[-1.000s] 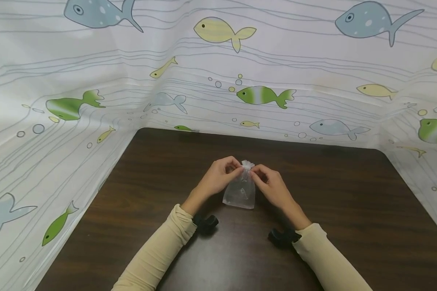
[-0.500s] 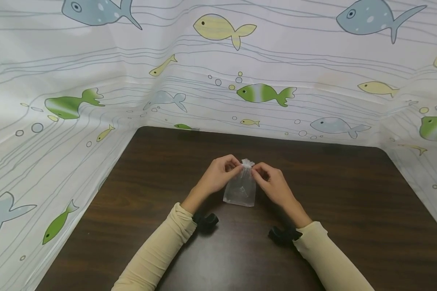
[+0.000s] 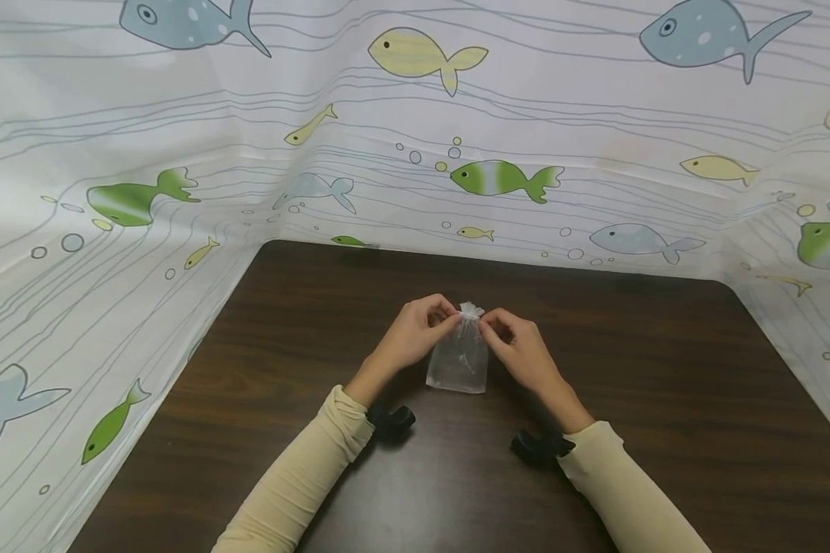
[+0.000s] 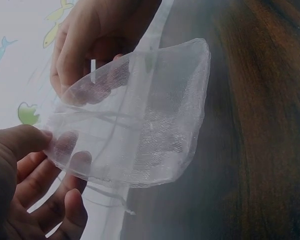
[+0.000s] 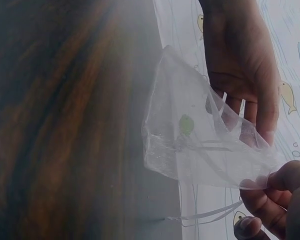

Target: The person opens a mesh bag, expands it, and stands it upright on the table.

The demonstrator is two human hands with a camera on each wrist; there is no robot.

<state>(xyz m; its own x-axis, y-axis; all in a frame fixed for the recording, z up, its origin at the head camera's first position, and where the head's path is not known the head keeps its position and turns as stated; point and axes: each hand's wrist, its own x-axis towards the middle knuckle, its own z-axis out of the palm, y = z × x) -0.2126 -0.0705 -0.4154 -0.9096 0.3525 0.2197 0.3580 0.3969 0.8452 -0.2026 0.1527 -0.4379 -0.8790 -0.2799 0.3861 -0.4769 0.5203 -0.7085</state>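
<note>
A sheer white drawstring pouch (image 3: 458,367) hangs from its gathered neck between both hands, its ruffled top up in the head view. My left hand (image 3: 415,336) pinches the left side of the neck between thumb and fingers. On the other side, my right hand (image 3: 522,352) pinches near the neck in the same manner. Through the thin mesh of the pouch (image 4: 162,112), fingers show in the left wrist view. Thin white ribbon ends (image 5: 212,216) dangle beside the right hand's fingers in the right wrist view.
A dark wood-grain table (image 3: 283,330) lies beneath the hands. Around its back and sides stands a white curtain (image 3: 387,123) printed with fish and wavy lines. Black wrist straps with camera mounts (image 3: 392,424) sit at both cuffs.
Both hands keep their pinch at the pouch's neck. The pouch's lower end has shifted very slightly to the right.
</note>
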